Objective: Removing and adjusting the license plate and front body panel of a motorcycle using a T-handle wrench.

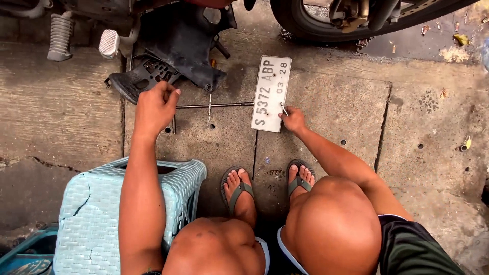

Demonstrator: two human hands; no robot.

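At the far left, at about 8 o'clock in the frame, a pale blue woven-pattern plastic stool (102, 214) stands on the concrete floor (51, 112), its top cracked near the left edge. At 11 o'clock two motorcycle footpegs (60, 35) hang from the machine above, and just right of them a black plastic fairing panel (173, 51) lies on the floor under the motorcycle. The left hand (155, 107) sits at the lower edge of that panel, at roughly 10 o'clock; its fingers (165, 90) are curled shut around the left end of a long thin metal rod (214, 106), thumb on top. The rod runs horizontally toward 3 o'clock and its far end meets the left edge of a white rectangular number plate (271, 94), which lies flat on the floor, long side upright, close to 12 o'clock of centre. The right hand (294, 119) rests at the plate's lower right corner, fingers pinched on a small slender metal piece (283, 108) that touches the plate's face; what kind of piece it is cannot be told. Below, two feet in grey flip-flops (239, 191) stand on the floor. At 1 o'clock a black tyre (305, 23) rests on the floor.
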